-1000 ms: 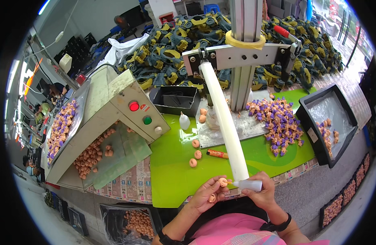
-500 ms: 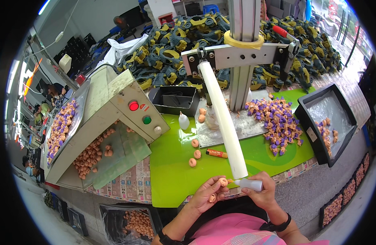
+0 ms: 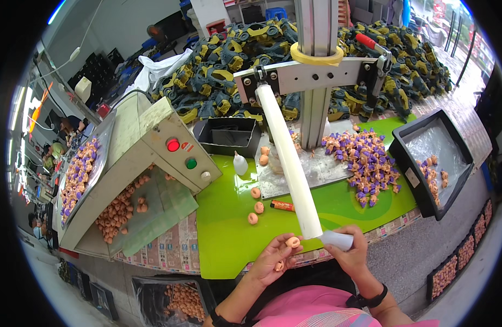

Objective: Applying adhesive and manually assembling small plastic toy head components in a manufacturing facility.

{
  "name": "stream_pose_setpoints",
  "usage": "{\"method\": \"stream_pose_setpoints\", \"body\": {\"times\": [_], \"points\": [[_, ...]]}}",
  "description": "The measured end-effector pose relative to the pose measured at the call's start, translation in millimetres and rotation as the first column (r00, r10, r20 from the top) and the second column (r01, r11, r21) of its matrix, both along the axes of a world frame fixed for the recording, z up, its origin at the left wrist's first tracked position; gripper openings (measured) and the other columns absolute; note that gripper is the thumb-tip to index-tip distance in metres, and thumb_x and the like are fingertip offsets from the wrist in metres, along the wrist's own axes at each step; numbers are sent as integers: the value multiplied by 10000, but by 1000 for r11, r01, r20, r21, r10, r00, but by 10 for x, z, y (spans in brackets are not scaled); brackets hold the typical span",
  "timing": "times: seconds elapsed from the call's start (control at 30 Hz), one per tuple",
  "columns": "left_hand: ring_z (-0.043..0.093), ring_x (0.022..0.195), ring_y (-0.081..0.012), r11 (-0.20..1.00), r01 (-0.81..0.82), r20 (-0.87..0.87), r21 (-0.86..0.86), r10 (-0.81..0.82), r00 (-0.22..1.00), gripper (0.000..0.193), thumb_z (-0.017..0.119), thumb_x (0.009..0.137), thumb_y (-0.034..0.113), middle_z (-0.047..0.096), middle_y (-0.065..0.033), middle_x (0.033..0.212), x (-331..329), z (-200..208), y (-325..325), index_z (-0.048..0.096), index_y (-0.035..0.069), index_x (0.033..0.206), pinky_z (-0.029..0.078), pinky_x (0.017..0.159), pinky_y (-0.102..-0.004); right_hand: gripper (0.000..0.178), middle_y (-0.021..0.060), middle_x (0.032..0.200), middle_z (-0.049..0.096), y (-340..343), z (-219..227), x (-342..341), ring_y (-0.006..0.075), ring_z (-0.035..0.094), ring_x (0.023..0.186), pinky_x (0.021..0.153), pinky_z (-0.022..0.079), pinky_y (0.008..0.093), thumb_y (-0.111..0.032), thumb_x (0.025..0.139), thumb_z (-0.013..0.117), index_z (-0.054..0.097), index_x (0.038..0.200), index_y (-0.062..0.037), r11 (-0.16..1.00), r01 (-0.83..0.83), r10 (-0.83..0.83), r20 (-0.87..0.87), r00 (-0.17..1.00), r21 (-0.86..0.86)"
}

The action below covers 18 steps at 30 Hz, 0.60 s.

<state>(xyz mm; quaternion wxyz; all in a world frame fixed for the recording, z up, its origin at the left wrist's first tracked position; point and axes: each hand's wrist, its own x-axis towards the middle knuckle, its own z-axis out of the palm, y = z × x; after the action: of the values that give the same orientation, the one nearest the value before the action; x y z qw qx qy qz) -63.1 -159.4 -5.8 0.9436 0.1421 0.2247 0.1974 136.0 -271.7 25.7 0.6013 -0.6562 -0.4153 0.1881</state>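
My left hand [image 3: 266,262] pinches a small peach-coloured hollow plastic piece [image 3: 293,242] at its fingertips, its opening facing up. A second such piece [image 3: 279,266] is tucked lower against the palm. In my right hand [image 3: 354,255] is a whitish squeeze bottle [image 3: 338,240], tilted with its tip toward the left hand but apart from the piece. The lower end of a long white tube [image 3: 292,163] hangs just above and between both hands and hides the bottle's tip.
On the green mat [image 3: 224,240] lie loose peach pieces [image 3: 259,207], an orange tube [image 3: 282,205], a white dropper bottle [image 3: 240,163] and a purple-and-peach pile [image 3: 365,163]. A beige machine [image 3: 153,141] stands left, a black tray [image 3: 463,180] right. Toy vehicle parts [image 3: 218,71] heap behind.
The squeeze bottle has drawn back from the peach piece, which its tip was close to before. My left fingers have turned the piece slightly. The whole view has shifted a little.
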Motion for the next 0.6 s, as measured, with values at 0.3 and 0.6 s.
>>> {"method": "stream_pose_setpoints", "body": {"times": [0.3,0.6], "points": [[588,1148,-220,998,-29,-41,46,31,999,360,550,938,5,531,-122,1333,-14,39,0,555,172,1258,559,742,-280,400,116,1044,661,475,-330,28,269,632,974,837,492,349,-100,719,789,636,1086,-63,991,-104,112,100,989,-85],[658,913,-176,998,2,-22,-58,-3,1000,326,534,984,257,633,-165,1159,-162,25,-5,516,63,1246,544,643,-245,382,74,1132,648,506,-95,491,269,585,1058,915,436,385,-99,725,770,640,1084,-77,999,-53,47,364,930,6]]}}
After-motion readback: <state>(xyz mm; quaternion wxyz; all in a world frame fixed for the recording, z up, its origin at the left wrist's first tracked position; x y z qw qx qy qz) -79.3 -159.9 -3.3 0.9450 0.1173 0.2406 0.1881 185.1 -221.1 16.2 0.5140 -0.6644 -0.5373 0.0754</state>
